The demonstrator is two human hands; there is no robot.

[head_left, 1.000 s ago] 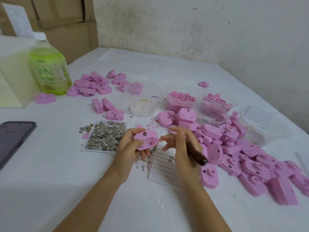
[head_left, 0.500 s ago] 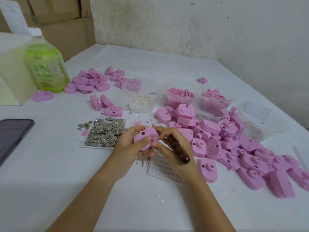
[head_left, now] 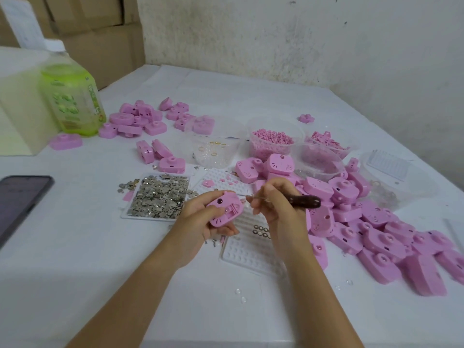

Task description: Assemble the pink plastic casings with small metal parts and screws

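My left hand [head_left: 200, 219] grips a pink plastic casing [head_left: 226, 210], tilted, above the table's middle. My right hand [head_left: 275, 204] holds a screwdriver with a dark wooden handle [head_left: 305, 201]; its thin metal shaft [head_left: 254, 197] points left and its tip sits just right of the casing. A white tray of small metal parts [head_left: 158, 197] lies left of my hands. Under them rests a clear dimpled tray [head_left: 251, 247] with a few small rings. A large heap of pink casings [head_left: 364, 222] spreads to the right.
A second group of pink casings [head_left: 140, 119] lies at the back left beside a green bottle [head_left: 72, 96]. Clear tubs of pink bits [head_left: 272, 141] and rings [head_left: 213, 151] stand behind my hands. A dark phone [head_left: 20, 199] lies at the left edge.
The casing has turned in my left hand so its open inside faces up. My right hand drew the screwdriver back to the right, its handle now lying level.
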